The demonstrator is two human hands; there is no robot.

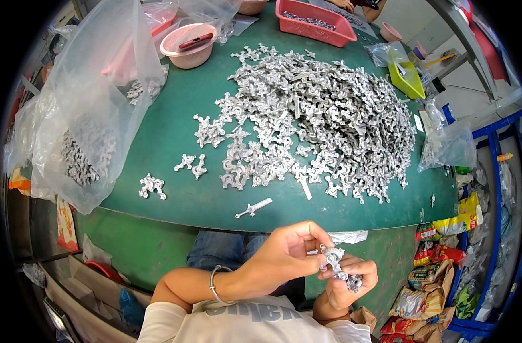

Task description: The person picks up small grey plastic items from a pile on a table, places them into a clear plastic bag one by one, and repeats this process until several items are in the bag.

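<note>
Just off the table's near edge, both my hands hold small silver metal castings with curved, knobbed shapes. My left hand pinches the upper part between thumb and fingers. Below it, my right hand is closed around the lower end, where another metal piece shows at the fingers. How many pieces are in the hands I cannot tell. On the table in front lies a big heap of similar silver castings. A flat piece with a long tab and a few loose castings lie apart from it.
A large clear plastic bag with castings stands at the left of the green table. Behind are a pink bowl with a red object across it, a pink tray and a yellow-green basket. Blue shelving and packets stand right.
</note>
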